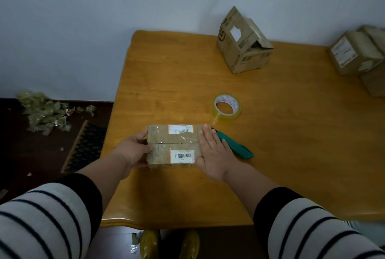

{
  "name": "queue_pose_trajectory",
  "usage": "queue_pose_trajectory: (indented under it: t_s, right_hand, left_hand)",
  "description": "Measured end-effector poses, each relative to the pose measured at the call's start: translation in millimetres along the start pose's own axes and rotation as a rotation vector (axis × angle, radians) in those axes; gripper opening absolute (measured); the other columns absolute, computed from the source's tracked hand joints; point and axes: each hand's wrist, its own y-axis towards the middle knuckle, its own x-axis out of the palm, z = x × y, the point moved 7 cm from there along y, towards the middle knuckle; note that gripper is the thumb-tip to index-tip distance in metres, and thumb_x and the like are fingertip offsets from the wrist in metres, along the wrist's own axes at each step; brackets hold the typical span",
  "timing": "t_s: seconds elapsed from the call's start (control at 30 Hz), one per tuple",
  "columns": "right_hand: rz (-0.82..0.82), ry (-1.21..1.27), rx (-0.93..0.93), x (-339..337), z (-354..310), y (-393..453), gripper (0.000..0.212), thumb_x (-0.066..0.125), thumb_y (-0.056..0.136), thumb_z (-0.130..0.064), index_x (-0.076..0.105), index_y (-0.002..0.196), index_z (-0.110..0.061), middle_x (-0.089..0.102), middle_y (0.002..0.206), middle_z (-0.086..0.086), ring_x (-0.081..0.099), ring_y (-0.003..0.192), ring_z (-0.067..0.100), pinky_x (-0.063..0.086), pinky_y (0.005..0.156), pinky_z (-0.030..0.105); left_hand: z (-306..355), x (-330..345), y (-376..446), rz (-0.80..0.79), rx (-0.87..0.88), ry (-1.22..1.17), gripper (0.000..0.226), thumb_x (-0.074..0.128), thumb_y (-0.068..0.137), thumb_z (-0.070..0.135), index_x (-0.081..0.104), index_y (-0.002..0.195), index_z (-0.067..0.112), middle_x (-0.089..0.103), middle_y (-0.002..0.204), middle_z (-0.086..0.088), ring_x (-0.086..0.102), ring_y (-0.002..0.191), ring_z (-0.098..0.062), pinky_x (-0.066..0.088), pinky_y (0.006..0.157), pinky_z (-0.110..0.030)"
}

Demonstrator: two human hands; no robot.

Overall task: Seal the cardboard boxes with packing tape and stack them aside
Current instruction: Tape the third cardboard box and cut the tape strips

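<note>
Two hands on the flat box [175, 144]: left hand [133, 150] gripping its end, right hand [212, 150] fingers straight.

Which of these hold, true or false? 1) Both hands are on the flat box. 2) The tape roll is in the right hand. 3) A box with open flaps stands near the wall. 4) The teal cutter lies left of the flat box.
1) True: left hand grips the flat brown cardboard box, right hand lies flat on it.
2) False: the clear packing tape roll lies on the wooden table.
3) True: open-flapped cardboard box.
4) False: the teal utility cutter lies to its right.
</note>
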Motion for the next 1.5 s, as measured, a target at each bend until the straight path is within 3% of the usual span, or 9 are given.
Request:
queue_pose_trajectory:
  t_s: [0.17, 0.3, 0.53, 0.73, 0.87, 1.07, 1.2, 1.37, 1.5]
  right_hand:
    - [0.196, 0.033, -0.004, -29.7, 5.0, -2.7, 0.069, 0.042, 0.091, -0.044, 0.022, 0.154, -0.022, 0.008, 0.164, -0.004, -0.005, 0.151, 0.024, -0.002, 0.12, 0.055]
    - [0.482, 0.087, 0.078, -63.5, 19.4, -8.0, 0.038, 0.046, 0.094, -0.035, 0.053, 0.128, -0.022, 0.047, 0.137, 0.0, 0.031, 0.135, 0.023, 0.02, 0.113, 0.041]
    - [0.332, -0.002, 0.213, -72.3, 61.6, 8.0, 0.043, 0.048, 0.094, -0.033, 0.047, 0.135, -0.02, 0.041, 0.143, 0.003, 0.03, 0.136, 0.022, 0.025, 0.111, 0.04]
    - [0.221, -0.047, 0.113, -88.1, 91.9, 42.4, 0.068, 0.044, 0.081, -0.049, 0.04, 0.141, -0.017, 0.038, 0.146, 0.004, 0.023, 0.143, 0.024, 0.011, 0.12, 0.049]
    - [0.136, -0.165, 0.037, -88.7, 109.2, 68.9, 0.051, 0.05, 0.086, -0.025, 0.042, 0.136, -0.02, 0.042, 0.144, 0.003, 0.02, 0.145, 0.021, -0.002, 0.119, 0.053]
    - [-0.045, -0.309, -0.031, -87.4, 119.6, 89.1, 0.042, 0.044, 0.086, -0.011, 0.055, 0.123, -0.027, 0.059, 0.117, -0.003, 0.04, 0.131, 0.019, -0.01, 0.115, 0.058]
    - [-0.053, -0.17, -0.031, -106.1, 121.9, 93.4, 0.036, 0.04, 0.096, -0.02, 0.052, 0.128, -0.031, 0.062, 0.116, -0.004, 0.049, 0.124, 0.017, -0.005, 0.118, 0.054]
    - [-0.002, 0.258, -0.01, -145.0, 122.0, 91.4, 0.033, 0.044, 0.101, -0.035, 0.053, 0.133, -0.028, 0.056, 0.134, 0.003, 0.049, 0.125, 0.025, 0.031, 0.111, 0.045]
    - [0.032, 0.437, -0.084, -160.5, 101.8, 85.9, 0.021, 0.052, 0.099, -0.028, 0.06, 0.119, -0.028, 0.06, 0.124, 0.004, 0.056, 0.113, 0.025, 0.045, 0.1, 0.044]
  left_hand:
    - [15.1, -1.4, 1.5, 0.018, 0.028, 0.092, 0.057, 0.058, 0.094, 0.004, 0.044, 0.143, 0.03, 0.058, 0.103, 0.005, 0.06, 0.092, -0.018, 0.058, 0.072, -0.041]
    - [43.4, -6.0, 1.1, 0.102, 0.112, 0.156, 0.057, 0.059, 0.092, 0.016, 0.039, 0.145, 0.021, 0.054, 0.122, -0.006, 0.053, 0.108, -0.026, 0.048, 0.089, -0.041]
    - [116.8, 8.6, -3.8, 0.357, 0.432, 0.636, 0.047, 0.051, 0.093, 0.027, 0.049, 0.139, 0.02, 0.051, 0.138, -0.009, 0.041, 0.128, -0.034, 0.038, 0.107, -0.049]
    - [137.9, 57.7, 21.1, 0.319, 0.396, 0.698, 0.046, 0.055, 0.092, 0.023, 0.051, 0.138, 0.019, 0.052, 0.137, -0.01, 0.045, 0.126, -0.034, 0.04, 0.106, -0.046]
    - [140.2, 81.4, 36.8, 0.339, 0.339, 0.622, 0.042, 0.06, 0.092, 0.023, 0.055, 0.134, 0.017, 0.055, 0.133, -0.01, 0.051, 0.119, -0.035, 0.042, 0.103, -0.045]
    - [133.0, 89.6, 44.1, 0.395, 0.247, 0.57, 0.042, 0.059, 0.093, 0.028, 0.054, 0.134, 0.02, 0.054, 0.134, -0.006, 0.051, 0.119, -0.033, 0.045, 0.101, -0.045]
    - [133.9, 88.5, 46.3, 0.41, 0.212, 0.527, 0.043, 0.059, 0.094, 0.025, 0.053, 0.136, 0.019, 0.054, 0.137, -0.006, 0.051, 0.121, -0.03, 0.046, 0.101, -0.045]
    - [139.6, 93.3, 43.4, 0.411, 0.224, 0.312, 0.041, 0.058, 0.094, 0.018, 0.053, 0.134, 0.016, 0.055, 0.136, -0.008, 0.052, 0.104, -0.021, 0.042, 0.083, -0.033]
    - [143.9, 88.2, 36.9, 0.377, 0.23, 0.171, 0.042, 0.055, 0.096, 0.012, 0.05, 0.138, 0.015, 0.051, 0.14, -0.007, 0.047, 0.105, -0.017, 0.036, 0.084, -0.031]
